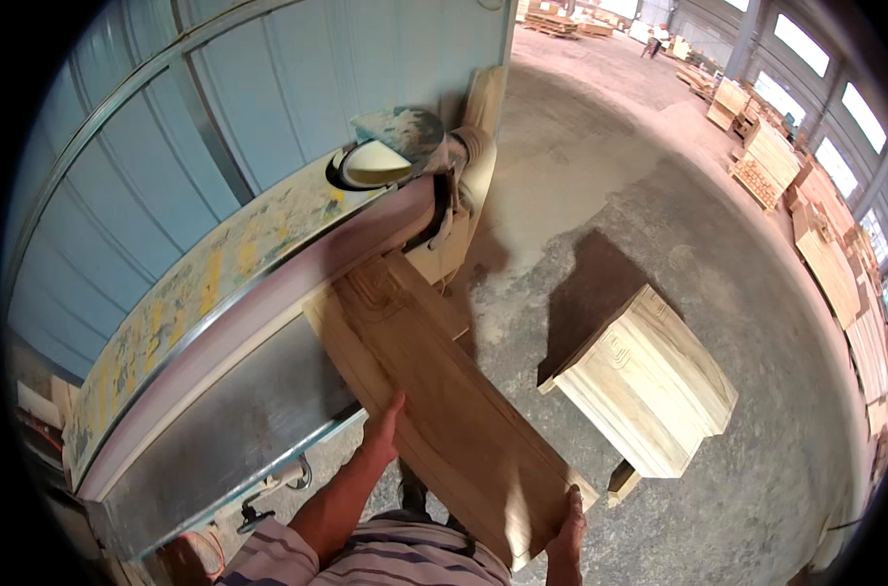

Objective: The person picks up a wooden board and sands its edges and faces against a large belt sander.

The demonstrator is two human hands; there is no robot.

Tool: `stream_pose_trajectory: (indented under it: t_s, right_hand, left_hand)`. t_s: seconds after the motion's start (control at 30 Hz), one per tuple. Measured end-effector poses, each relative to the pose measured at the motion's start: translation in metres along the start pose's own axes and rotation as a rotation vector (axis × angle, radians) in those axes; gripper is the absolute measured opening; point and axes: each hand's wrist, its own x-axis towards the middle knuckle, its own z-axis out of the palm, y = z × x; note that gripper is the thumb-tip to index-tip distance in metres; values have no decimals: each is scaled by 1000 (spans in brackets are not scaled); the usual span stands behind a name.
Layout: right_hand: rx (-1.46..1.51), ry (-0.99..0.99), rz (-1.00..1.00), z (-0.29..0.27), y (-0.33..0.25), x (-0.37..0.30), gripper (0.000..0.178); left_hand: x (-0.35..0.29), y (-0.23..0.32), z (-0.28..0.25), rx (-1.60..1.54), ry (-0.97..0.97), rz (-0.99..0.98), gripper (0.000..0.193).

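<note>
I hold a long carved wooden board [434,391] flat, its far end pressed against the sanding belt [297,283] of a dusty belt sander [200,293]. My left hand [382,432] grips the board's left edge near the machine's steel table [229,430]. My right hand [568,527] clasps the board's near corner at the bottom of the view. The board's carved end with a raised rectangular pattern lies next to the belt.
A stack of similar carved boards [649,381] stands on the concrete floor to my right. A pale blue panel wall [268,107] rises behind the sander. Wood stacks [771,156] line the far right under windows.
</note>
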Motion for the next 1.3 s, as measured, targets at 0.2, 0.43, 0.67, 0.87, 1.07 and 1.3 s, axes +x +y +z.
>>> stream_pose_trajectory:
  t_s: [0.2, 0.43, 0.67, 0.87, 1.07, 1.3]
  right_hand:
    - [-4, 9, -11, -23, 17, 18, 43]
    - [-22, 26, -35, -3, -7, 3, 45]
    - [-13, -40, -34, -3, 4, 3, 50]
    - [-28, -16, -71, -6, 3, -1, 51]
    - [-176, -9, -241, -27, 20, 10, 57]
    - [36, 319, -469, -61, 36, 49, 83]
  left_hand:
    - [3, -3, 6, -31, -64, -12, 61]
    - [15, -8, -8, -77, -106, -24, 53]
    - [23, -13, -18, -57, -101, 29, 61]
    - [26, -15, -16, -37, -44, 30, 57]
    - [23, -14, -22, -37, -64, 19, 72]
    - [-98, 27, 47, -3, -401, 167, 64]
